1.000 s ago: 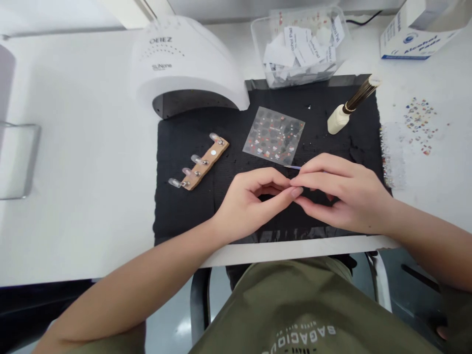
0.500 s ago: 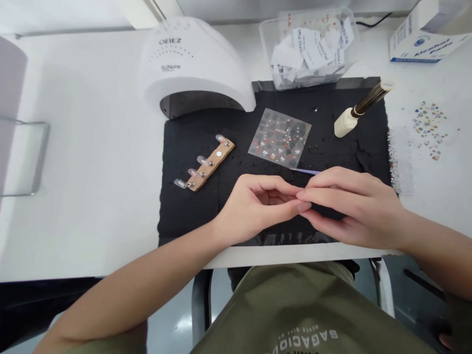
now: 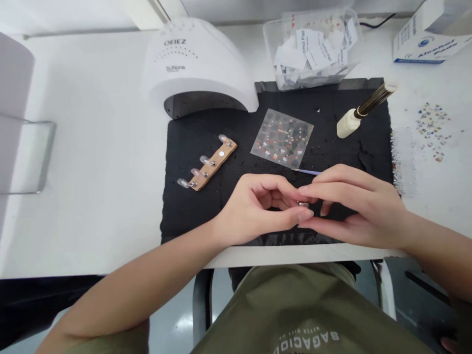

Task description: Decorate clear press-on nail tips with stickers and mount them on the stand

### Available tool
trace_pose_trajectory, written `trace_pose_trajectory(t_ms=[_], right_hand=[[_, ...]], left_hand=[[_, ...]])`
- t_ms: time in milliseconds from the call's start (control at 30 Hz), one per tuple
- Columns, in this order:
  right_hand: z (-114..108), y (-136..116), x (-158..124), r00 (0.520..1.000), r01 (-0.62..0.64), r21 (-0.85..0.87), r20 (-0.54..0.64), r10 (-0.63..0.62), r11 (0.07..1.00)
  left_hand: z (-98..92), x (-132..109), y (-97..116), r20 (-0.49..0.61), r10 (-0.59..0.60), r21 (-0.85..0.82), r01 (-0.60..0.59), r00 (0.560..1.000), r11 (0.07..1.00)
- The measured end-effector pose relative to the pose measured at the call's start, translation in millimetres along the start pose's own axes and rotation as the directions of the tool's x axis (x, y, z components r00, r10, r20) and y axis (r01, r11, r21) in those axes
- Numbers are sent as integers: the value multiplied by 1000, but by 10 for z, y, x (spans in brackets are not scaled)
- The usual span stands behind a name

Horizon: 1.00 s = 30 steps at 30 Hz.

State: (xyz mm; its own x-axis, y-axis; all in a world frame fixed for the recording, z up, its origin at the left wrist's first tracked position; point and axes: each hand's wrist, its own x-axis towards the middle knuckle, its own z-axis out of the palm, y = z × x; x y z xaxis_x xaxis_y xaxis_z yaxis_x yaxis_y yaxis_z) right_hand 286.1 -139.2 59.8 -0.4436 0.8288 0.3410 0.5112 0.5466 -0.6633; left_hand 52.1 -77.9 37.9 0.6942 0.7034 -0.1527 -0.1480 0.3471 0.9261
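Fingertips have drawn slightly apart since half a second earlier, and a small pale piece now shows between the two hands. The left hand pinches that piece between thumb and forefinger, low over the near edge of the black mat. The right hand meets it from the other side, fingers closed on a thin stick whose tip pokes out past the knuckles toward the sticker sheet.

Whether the right fingertips also touch the piece cannot be told. Work this fine seems to call for a light, firm pinch, wrists braced on the table edge and the stick brought in slowly, since the piece looks easy to flick away.

Left of the hands, a wooden strip lies aslant on the mat with four clear nail tips along one edge. A cream-handled brush rests near the mat's far right corner. Behind stand a white lamp, a clear tub of paper packets and a blue-and-white box. Coloured gems are scattered over the white table to the right.
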Motion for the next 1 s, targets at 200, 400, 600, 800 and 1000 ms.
trace_pose_trajectory(t_ms=[200,400,600,800,1000], right_hand=[[-24,49,3,1000,-3,1,-29,3,1000],[4,31,-4,995,-101,243,42,93,965],[46,-19,51,863,-502,475,332,381,723],[49,-50,124,841,-537,432,338,422,724],[32,20,99,878,-462,414,337,340,784]], left_hand=[[1,-11,-55,37,92,2,-92,995,996],[-32,-26,-60,12,69,6,-69,998,998],[-28,-26,-61,8,172,86,-172,985,981],[-10,-12,-79,60,195,106,-200,979,974],[-10,-19,-137,80,204,65,-209,976,976]])
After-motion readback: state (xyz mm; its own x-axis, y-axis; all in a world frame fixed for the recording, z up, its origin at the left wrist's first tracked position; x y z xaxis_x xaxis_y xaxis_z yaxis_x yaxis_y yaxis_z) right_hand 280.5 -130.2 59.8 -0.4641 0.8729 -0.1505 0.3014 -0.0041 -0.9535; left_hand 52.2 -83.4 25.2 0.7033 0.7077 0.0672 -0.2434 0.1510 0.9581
